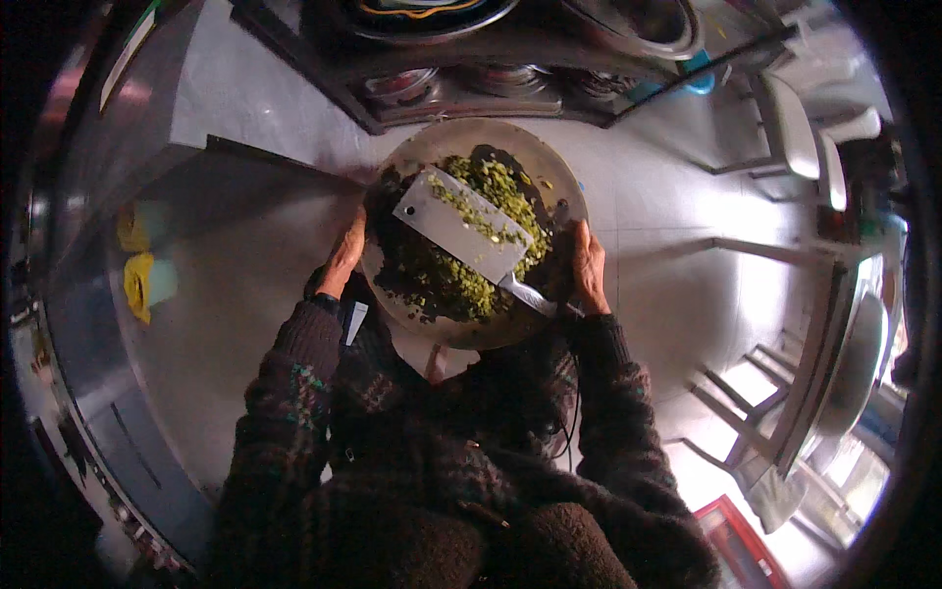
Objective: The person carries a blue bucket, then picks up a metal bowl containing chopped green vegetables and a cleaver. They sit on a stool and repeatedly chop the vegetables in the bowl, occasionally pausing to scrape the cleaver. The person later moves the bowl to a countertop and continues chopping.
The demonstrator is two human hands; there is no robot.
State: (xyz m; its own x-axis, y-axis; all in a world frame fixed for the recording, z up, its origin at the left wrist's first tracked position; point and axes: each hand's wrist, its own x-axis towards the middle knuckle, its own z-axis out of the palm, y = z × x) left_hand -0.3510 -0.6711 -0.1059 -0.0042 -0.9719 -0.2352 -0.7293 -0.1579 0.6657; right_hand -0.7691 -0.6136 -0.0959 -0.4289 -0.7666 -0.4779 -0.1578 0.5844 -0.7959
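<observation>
A round cutting board [441, 333] is held in front of my body, above the floor, with one hand on each side. My left hand [346, 254] grips its left edge, and my right hand [589, 269] grips its right edge. Chopped green vegetables [486, 298] lie spread over the middle of the board, some of them dark in shadow. Across them rests a cleaver [456, 224] with a wide metal blade, bits of green sticking to it. The cleaver's handle points to the lower right, near my right hand. My fingers under the board are hidden.
Ahead stands a dark rack with metal bowls [401, 82] on its shelf and a large round pan [441, 31] on top. A metal counter [257, 96] is at the upper left. White chairs [784, 125] and a table [813, 368] stand to the right. A red crate [739, 548] sits at the lower right.
</observation>
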